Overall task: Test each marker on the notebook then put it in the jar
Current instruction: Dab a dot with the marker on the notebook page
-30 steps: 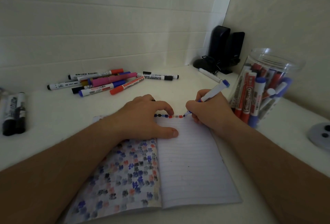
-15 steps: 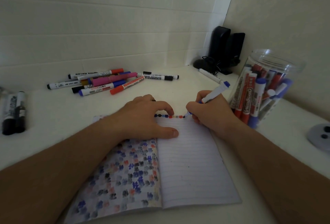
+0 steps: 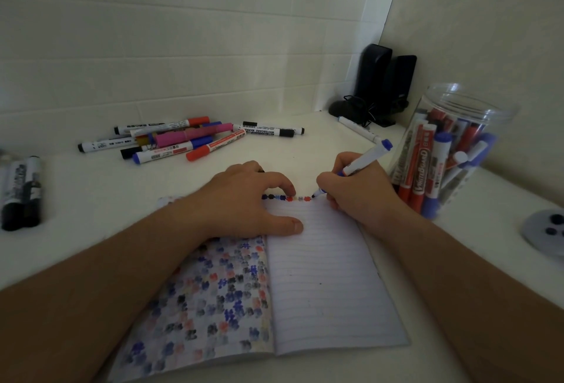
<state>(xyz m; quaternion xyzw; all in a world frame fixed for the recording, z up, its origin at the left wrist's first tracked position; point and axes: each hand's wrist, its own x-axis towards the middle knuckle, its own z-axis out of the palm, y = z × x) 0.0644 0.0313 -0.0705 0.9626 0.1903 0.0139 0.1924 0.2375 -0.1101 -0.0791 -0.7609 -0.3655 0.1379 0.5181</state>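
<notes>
An open notebook lies in front of me, its left page full of coloured blots, its right page lined with a row of blots along the top edge. My left hand presses flat on the notebook near the spine. My right hand grips a blue marker, its tip touching the top right of the lined page at the end of the blot row. A clear plastic jar stands to the right of that hand, holding several red, blue and black markers.
A pile of several loose markers lies at the back left of the white table. Two black markers rest at the far left. One white marker lies near black speakers in the corner. A grey round object sits at the right edge.
The marker tip stays at the end of the blot row with only tiny shifts. My left hand has not moved.
</notes>
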